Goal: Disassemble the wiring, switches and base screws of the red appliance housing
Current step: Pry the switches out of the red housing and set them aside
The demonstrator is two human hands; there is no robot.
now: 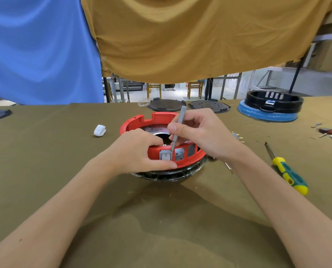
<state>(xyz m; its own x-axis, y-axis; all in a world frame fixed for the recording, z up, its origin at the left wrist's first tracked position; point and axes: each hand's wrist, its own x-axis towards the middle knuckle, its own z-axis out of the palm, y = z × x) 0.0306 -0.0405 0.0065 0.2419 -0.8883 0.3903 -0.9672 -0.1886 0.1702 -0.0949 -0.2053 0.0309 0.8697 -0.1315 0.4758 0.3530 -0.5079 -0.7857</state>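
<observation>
while the left hand (142,149) clamps the near wall of the red housing (161,120) at mid-table to steady it, the right hand (198,132) pinches a grey tool (177,128) whose tip meets the grey switch (166,155), apparently prying it free.

left hand (140,151) fingertips hidden inside red housing (157,118), grey tool (177,128) tip unclear behind switch (165,156), small parts (329,132) cut off at right edge

A yellow-green screwdriver (286,169) lies on the olive tabletop (45,151) at the right, and a white wad (99,130) at the left. Two black discs (166,105) sit side by side at the far edge, with a black ring (273,101) on blue film (265,115) to their right. Blue cloth (41,49) and tan cloth (190,35) hang behind.
</observation>
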